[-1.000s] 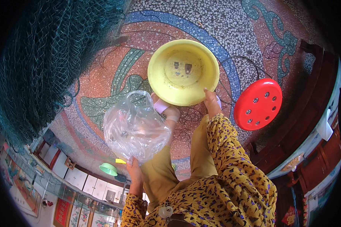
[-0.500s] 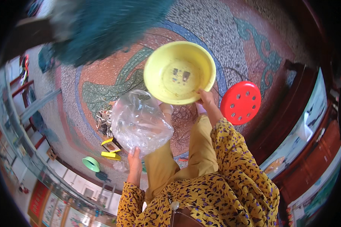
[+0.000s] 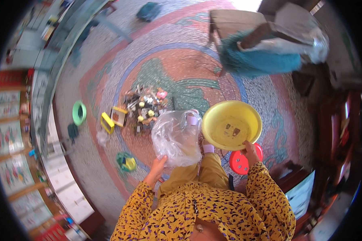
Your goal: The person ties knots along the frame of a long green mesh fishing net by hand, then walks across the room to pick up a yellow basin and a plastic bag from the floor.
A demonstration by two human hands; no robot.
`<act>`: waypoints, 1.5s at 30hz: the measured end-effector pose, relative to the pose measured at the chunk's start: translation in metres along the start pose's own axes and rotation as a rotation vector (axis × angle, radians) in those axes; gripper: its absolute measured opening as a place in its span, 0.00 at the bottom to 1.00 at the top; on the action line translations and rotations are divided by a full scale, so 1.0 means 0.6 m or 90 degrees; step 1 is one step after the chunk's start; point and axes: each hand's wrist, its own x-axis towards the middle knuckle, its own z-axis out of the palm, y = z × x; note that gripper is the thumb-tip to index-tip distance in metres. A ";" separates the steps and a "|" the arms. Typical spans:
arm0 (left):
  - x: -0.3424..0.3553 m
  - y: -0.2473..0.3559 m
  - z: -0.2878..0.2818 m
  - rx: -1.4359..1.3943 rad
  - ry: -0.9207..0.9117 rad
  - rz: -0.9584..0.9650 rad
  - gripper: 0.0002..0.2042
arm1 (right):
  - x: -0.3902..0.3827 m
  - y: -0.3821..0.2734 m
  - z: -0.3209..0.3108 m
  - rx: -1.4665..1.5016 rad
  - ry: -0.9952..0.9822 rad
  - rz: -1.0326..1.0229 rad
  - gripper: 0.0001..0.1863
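My left hand (image 3: pixel 157 167) is closed on the lower left edge of a clear plastic bag (image 3: pixel 176 138), which hangs puffed and crumpled in front of me. With my right hand (image 3: pixel 250 153) I grip the near rim of a round yellow basin (image 3: pixel 219 138), thumb over the edge. A few small dark patches or bits show on the basin's bottom. Just beyond the bag, a pile of small mixed items (image 3: pixel 147 106) lies on the patterned floor. Part of a red round stool (image 3: pixel 239 162) with holes shows below the basin.
Left of the pile are an open yellow box (image 3: pixel 119 116), a yellow lid-like piece (image 3: pixel 107 123) and a green bowl (image 3: pixel 79 113). A green bag (image 3: pixel 126 162) sits nearer me. A wooden bench (image 3: pixel 237 20) with teal netting (image 3: pixel 261 56) stands at the far right.
My view has swung left, so the pile now shows fully and the bench sits at the far right. Bag and basin stay in my hands; the basin now partly covers the stool.
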 end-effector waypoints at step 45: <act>-0.131 -0.316 -0.802 -0.513 0.166 -0.016 0.18 | -0.288 0.306 0.759 -0.366 -0.186 -0.206 0.16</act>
